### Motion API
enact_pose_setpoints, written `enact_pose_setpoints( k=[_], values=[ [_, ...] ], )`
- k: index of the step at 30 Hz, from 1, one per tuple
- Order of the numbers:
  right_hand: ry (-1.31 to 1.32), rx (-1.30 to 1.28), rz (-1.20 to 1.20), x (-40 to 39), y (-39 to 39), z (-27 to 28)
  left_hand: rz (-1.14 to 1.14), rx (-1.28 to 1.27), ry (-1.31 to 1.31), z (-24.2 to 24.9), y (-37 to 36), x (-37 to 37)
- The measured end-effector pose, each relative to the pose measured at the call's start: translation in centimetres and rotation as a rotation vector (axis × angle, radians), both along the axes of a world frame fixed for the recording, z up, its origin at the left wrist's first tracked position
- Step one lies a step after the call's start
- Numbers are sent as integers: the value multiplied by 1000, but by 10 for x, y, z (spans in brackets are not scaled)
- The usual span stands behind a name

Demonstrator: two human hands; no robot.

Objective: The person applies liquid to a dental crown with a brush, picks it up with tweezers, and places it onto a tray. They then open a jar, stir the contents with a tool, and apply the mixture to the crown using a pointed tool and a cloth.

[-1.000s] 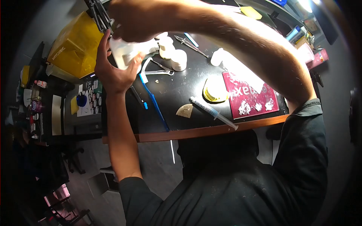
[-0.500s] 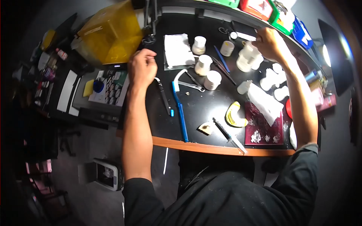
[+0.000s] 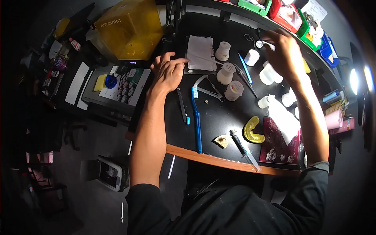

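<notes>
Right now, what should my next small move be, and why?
I'd probably settle your left hand onto the white sheet to steady it: the index fingertip appears to be at its left edge, while your right hand is away near the round dial.

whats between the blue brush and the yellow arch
In the head view, a beige piece and a syringe lie between the blue brush and the yellow arch.

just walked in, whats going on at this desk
The person's left hand is open, fingertips at the near-left edge of a white sheet. The right hand is near a round dial; its grip is too blurred to read. White jars stand between them; a blue brush and a yellow arch lie nearer the person.
</notes>
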State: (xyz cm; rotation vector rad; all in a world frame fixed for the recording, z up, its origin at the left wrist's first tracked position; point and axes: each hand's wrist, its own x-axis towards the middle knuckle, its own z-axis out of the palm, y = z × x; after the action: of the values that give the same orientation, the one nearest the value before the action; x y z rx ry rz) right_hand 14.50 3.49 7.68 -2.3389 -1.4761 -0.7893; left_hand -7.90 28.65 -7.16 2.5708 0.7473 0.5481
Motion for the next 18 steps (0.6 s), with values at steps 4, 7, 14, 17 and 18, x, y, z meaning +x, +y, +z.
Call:
enact_pose_setpoints(
  k=[4,7,14,17,18],
  values=[
    [354,-374,167,-33,80,-17,4,33,30,1,0,1],
    [431,-519,110,-31,132,-52,-2,64,17,-3,-1,1],
    [420,-639,-22,-45,158,-62,-11,40,-33,-5,-2,3],
    [400,-635,-50,-48,157,-62,-1,82,19,-5,-2,1],
    [405,-582,-44,-49,157,-58,-3,79,33,-4,-2,1]
  ],
)
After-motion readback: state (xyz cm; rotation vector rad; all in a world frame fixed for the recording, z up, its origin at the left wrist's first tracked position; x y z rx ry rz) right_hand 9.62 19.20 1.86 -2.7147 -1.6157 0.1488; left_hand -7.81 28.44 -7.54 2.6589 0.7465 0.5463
